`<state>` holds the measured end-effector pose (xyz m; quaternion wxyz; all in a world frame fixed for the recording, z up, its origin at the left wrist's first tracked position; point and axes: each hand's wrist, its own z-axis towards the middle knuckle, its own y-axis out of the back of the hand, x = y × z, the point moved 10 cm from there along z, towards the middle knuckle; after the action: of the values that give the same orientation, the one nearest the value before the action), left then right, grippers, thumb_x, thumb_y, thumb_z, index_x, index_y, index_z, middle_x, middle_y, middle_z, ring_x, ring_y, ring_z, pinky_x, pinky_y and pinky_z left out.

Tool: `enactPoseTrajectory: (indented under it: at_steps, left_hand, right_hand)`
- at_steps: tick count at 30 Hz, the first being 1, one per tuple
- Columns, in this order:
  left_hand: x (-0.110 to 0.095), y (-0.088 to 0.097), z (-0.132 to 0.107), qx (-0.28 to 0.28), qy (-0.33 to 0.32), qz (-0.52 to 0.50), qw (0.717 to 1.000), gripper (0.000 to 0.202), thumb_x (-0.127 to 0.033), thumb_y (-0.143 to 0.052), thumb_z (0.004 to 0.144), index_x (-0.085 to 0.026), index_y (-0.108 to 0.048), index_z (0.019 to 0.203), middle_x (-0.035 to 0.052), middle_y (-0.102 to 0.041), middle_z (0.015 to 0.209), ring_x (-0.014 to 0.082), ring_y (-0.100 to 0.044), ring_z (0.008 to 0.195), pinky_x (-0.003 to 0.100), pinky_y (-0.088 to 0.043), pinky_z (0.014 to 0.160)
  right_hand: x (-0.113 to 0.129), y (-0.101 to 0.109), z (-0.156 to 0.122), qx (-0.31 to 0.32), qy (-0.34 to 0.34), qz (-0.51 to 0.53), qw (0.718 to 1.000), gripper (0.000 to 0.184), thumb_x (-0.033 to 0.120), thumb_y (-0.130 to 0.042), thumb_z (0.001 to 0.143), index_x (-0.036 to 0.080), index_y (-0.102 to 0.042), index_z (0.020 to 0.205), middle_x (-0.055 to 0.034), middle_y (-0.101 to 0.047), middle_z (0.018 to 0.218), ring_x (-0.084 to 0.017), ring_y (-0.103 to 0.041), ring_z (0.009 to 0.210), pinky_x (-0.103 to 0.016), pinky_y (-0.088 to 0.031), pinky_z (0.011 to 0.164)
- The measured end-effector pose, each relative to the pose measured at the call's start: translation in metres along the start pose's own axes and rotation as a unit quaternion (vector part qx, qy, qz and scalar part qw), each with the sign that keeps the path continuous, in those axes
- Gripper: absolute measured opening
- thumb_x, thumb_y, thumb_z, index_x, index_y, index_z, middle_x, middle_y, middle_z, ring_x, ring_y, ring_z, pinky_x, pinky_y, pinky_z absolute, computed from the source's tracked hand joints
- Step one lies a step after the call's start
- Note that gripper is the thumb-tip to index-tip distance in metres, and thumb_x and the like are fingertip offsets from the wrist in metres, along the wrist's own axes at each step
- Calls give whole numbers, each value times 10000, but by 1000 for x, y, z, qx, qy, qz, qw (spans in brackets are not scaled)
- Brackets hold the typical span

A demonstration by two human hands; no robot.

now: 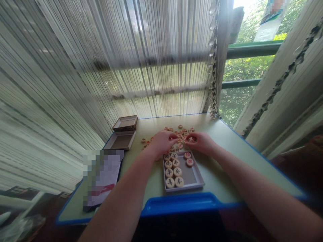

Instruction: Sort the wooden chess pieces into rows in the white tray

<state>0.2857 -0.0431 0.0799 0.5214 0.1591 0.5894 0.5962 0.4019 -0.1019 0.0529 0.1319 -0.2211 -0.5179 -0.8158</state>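
Note:
A shallow grey tray point(194, 176) lies on the green table in front of me, with several round wooden chess discs point(173, 172) in two columns at its left and two red-marked discs point(188, 159) at its far end. Beyond the tray is a loose pile of discs point(180, 131). My left hand point(161, 142) rests on the near left of the pile, fingers curled on a disc. My right hand point(202, 141) is at the pile's right, thumb and fingers pinched on a disc.
Two open brown box halves point(123, 133) sit at the far left of the table. A blurred flat object point(102, 178) lies at the near left. The table point(227, 174) has a blue rim. Striped curtains hang behind, with a window at the right.

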Motion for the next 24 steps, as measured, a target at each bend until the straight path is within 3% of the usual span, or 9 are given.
enactPoseTrajectory:
  at_steps: [5, 8, 14, 24]
  left_hand:
    - [4, -9, -2, 6, 44, -204, 978, 317, -388, -588, 746, -153, -702, 926, 55, -708, 889, 180, -631, 823, 270, -473, 753]
    - [1, -11, -4, 11, 49, -293, 955, 313, -371, -622, 724, -137, -703, 914, 62, -708, 870, 168, -626, 802, 261, -473, 738]
    - [-3, -12, -7, 35, 75, -353, 932, 302, -350, -661, 699, -140, -703, 912, 71, -700, 873, 150, -603, 791, 268, -460, 730]
    - [-4, -17, -7, 52, 79, -361, 928, 319, -350, -657, 696, -129, -700, 923, 86, -696, 908, 170, -607, 841, 285, -453, 772]
  right_hand:
    - [40, 25, -16, -78, 135, 52, 986, 182, 328, -634, 714, 182, -636, 822, -29, -598, 733, -142, -514, 670, -258, -424, 617]
    - [52, 33, -24, -106, 169, 51, 979, 176, 319, -646, 718, 183, -622, 828, -31, -577, 722, -149, -505, 674, -272, -438, 625]
    - [54, 36, -26, -117, 171, 43, 977, 182, 318, -655, 722, 179, -615, 832, -38, -579, 733, -152, -504, 676, -283, -444, 624]
    - [57, 37, -28, -109, 182, 55, 976, 167, 289, -631, 730, 190, -632, 864, -34, -569, 733, -151, -511, 687, -281, -445, 636]
